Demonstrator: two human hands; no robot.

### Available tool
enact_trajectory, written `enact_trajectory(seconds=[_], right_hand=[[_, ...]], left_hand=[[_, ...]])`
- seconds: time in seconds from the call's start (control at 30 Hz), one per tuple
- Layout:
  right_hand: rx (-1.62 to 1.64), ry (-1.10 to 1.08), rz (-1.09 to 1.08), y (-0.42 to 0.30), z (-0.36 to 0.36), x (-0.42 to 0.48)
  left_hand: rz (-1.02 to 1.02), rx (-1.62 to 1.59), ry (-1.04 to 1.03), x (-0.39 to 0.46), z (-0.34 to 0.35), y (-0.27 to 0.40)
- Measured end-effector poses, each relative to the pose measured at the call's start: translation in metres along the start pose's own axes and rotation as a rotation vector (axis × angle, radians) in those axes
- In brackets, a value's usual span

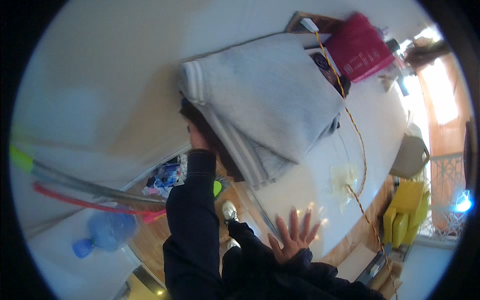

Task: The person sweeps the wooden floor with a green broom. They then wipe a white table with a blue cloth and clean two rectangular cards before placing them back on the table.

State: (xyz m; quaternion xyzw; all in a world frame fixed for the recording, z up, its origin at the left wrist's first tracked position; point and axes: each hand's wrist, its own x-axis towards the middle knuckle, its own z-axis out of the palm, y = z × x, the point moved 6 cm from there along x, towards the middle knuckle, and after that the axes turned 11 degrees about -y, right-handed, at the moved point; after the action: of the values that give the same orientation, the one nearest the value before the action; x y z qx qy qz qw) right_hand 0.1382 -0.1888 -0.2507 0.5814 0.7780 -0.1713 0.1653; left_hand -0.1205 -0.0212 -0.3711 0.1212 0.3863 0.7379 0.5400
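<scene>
A folded light-grey blanket or fleece garment (pixel 262 93) with white-striped bands lies on a white tabletop (pixel 326 225), over a dark brown item (pixel 202 123) along its left edge. My left hand (pixel 197 133) reaches to that left edge beside the wall; its fingers are mostly hidden and blurred, so its hold cannot be told. My right hand (pixel 294 238) rests with spread fingers on the near edge of the tabletop, holding nothing. A twisted yellow-and-red cord (pixel 354 123) runs from a white plug (pixel 309 25) over the table, through a patch of clear tape (pixel 343 183).
A magenta bag (pixel 358 48) stands at the table's far end. On the floor side are a blue water bottle (pixel 112 227), a filled waste bin (pixel 167 178), and broom or mop handles (pixel 97 191). A beige chair (pixel 410 155) and yellow seat (pixel 405 213) are at right.
</scene>
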Motion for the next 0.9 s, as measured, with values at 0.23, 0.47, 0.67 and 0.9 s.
enact_trajectory(seconds=[0.23, 0.47, 0.67, 0.9], right_hand=[[0.074, 0.062, -0.062, -0.004, -0.005, -0.005], [0.329, 0.330, -0.143, 0.031, -0.004, -0.039], [0.854, 0.745, 0.005, 0.075, 0.065, -0.168], [1.927, 0.727, 0.140, 0.134, 0.179, -0.246]], left_hand=[[-0.157, -0.304, -0.155, -0.050, -0.076, -0.117], [-0.517, -0.371, -0.290, -0.251, 0.041, -0.165], [-0.766, 0.051, -0.129, -0.378, -0.009, -0.212], [-0.088, 0.975, -0.589, -0.459, 0.079, -0.154]])
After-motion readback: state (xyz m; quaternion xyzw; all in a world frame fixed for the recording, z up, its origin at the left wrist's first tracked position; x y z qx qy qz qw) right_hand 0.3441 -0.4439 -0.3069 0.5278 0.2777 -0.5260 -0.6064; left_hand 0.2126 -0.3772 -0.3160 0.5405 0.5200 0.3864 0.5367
